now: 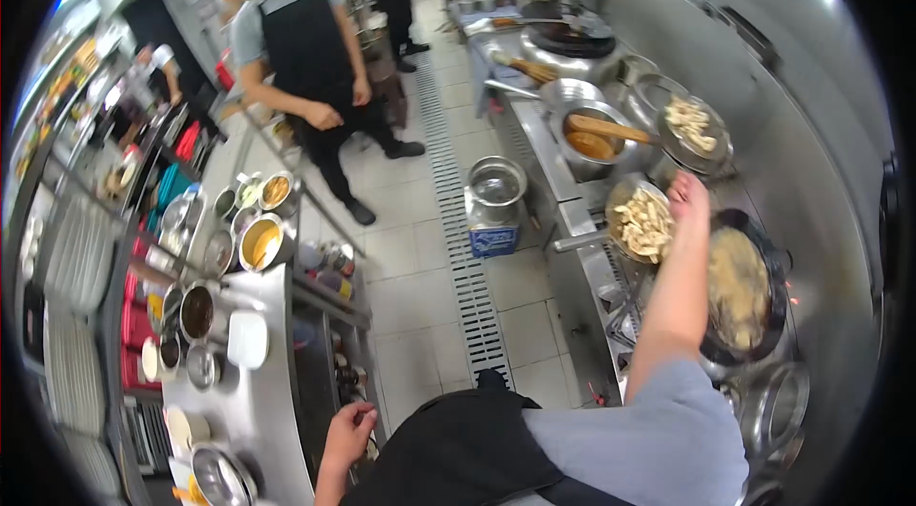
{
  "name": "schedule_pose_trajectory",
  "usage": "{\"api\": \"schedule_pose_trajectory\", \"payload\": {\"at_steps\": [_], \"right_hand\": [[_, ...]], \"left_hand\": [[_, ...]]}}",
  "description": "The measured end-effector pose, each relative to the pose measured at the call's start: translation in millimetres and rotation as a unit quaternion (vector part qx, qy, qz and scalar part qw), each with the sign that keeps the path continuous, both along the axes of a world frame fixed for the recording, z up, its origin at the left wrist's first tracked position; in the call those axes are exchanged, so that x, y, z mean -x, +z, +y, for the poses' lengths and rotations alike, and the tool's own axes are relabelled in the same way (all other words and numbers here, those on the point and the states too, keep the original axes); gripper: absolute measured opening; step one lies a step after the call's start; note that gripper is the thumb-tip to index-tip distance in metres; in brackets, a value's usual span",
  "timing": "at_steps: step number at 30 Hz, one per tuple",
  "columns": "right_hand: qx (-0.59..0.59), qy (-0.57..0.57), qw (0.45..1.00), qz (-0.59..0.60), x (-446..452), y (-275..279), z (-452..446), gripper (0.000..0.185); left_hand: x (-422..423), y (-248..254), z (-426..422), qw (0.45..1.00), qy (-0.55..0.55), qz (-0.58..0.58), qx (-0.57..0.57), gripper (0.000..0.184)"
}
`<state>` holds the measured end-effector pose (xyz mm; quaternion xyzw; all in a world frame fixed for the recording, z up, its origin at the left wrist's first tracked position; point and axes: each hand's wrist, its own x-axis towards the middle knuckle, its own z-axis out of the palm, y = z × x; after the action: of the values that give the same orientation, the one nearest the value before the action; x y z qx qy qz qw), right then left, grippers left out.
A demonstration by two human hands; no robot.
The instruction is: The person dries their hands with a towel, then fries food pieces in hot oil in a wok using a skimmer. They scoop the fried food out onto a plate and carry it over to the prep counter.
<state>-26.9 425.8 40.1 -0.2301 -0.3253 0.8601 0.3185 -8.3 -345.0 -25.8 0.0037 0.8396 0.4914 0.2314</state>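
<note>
My right hand (687, 198) reaches over the stove with its fingers closed; what is in them, if anything, I cannot make out. Just beside it is a metal strainer-like pan (641, 223) of pale cut strips. A wok (784, 289) with pale pieces in bubbling oil sits below my right forearm. Beyond the hand, a wooden paddle (596, 127) lies across a pot (561, 145) of orange-brown sauce. Next to that, more pale strips (689, 123) lie on a round metal strainer. My left hand (351, 432) hangs low beside the left counter, fingers loosely curled and holding nothing visible.
A metal pot (496, 184) stands on a blue-marked tin (492, 237) in the aisle. A person in a black apron (303, 43) faces me across it. The left counter (270, 353) holds sauce containers, bowls and a white dish (249, 339). Stacked metal bowls (778, 406) sit below the wok.
</note>
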Motion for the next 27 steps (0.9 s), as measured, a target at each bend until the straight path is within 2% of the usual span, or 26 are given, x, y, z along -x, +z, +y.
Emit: {"api": "schedule_pose_trajectory", "payload": {"at_steps": [1,2,5,7,10,12,15,16,18,20,22,23,24,27], "right_hand": [[-0.116,-0.012,0.990,-0.082,-17.8,-16.8,19.5,0.022],[-0.136,-0.105,0.964,-0.202,-22.9,30.0,-44.9,0.039],[-0.162,-0.013,0.967,-0.199,-60.4,38.2,-55.3,0.044],[-0.200,0.020,0.944,-0.261,-73.7,50.1,-71.9,0.043],[-0.228,0.105,0.928,-0.276,-78.1,62.2,-131.4,0.038],[-0.238,0.177,0.915,-0.272,-84.4,68.5,-183.9,0.035],[-0.240,0.304,0.885,-0.257,-92.6,74.7,-267.3,0.030],[-0.237,0.350,0.871,-0.249,-94.8,75.6,-293.3,0.028],[-0.224,0.439,0.839,-0.231,-95.7,74.8,-347.6,0.025],[-0.206,0.530,0.796,-0.209,-91.8,72.8,-404.7,0.022],[-0.186,0.609,0.749,-0.184,-82.7,73.8,-469.3,0.019],[-0.173,0.644,0.723,-0.178,-79.7,75.9,-501.2,0.015],[-0.160,0.676,0.698,-0.174,-77.5,81.2,-539.3,0.011],[-0.188,0.732,0.636,-0.159,-67.8,80.1,-616.7,0.011]], "left_hand": [[1.7,-2.1,-2.0,1.000,-0.008,0.002,0.004,0.025],[0.3,-3.2,-5.4,1.000,-0.020,0.011,0.014,0.026],[-15.1,-8.3,-22.2,0.996,-0.046,0.047,0.054,0.028],[-22.9,-13.1,-36.4,0.996,-0.031,0.055,0.067,0.030],[-42.5,-14.0,-68.0,0.998,0.030,0.000,0.054,0.029],[-61.8,-9.7,-91.9,0.996,0.081,-0.030,0.024,0.031],[-97.8,-17.7,-133.2,0.970,0.224,-0.060,-0.076,0.026],[-113.5,-19.7,-146.0,0.967,0.235,-0.062,-0.079,0.026],[-142.6,-21.7,-171.4,0.856,0.438,-0.065,-0.266,0.028],[-166.7,-27.2,-201.5,0.836,0.491,-0.037,-0.244,0.029],[-182.8,-25.3,-231.5,0.702,0.637,0.034,-0.316,0.029],[-185.3,-20.4,-244.2,0.699,0.640,0.034,-0.317,0.029],[-184.1,-12.5,-255.4,0.650,0.677,0.049,-0.342,0.029],[-174.9,-7.3,-280.9,0.580,0.720,0.067,-0.375,0.029]]}}
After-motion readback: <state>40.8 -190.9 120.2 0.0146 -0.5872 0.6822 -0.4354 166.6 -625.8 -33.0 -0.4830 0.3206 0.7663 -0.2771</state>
